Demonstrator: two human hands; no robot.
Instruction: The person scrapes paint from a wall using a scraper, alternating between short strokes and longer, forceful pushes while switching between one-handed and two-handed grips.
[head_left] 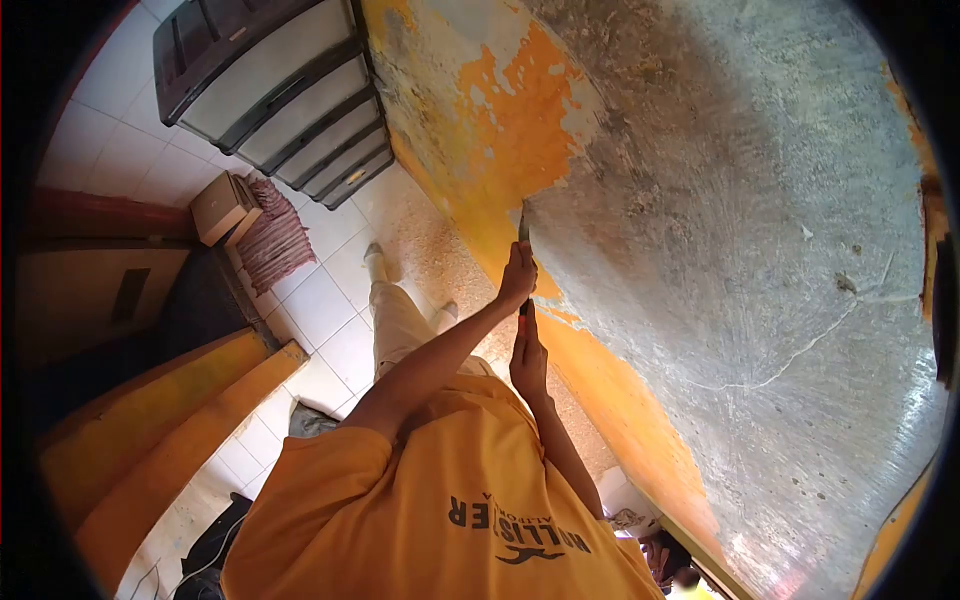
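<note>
My left hand (518, 274) is closed around the upper part of a paint scraper (525, 220), close to its blade. Lower down, my right hand (528, 358) wraps the end of the dark and red handle. The narrow-looking metal blade points up and away from me. Its tip meets the wall (700, 270) at the border between orange paint (540, 110) and bare grey plaster. Ragged flakes and patches of paint show along that border. My fingers hide most of the handle.
A dark-framed plastic drawer unit (290, 100) stands against the wall at upper left. A cardboard box (220, 208) and a reddish ribbed cloth (277, 238) lie on the tiled floor. Brownish debris (430, 235) covers the floor along the wall. An orange ledge (190, 430) is at left.
</note>
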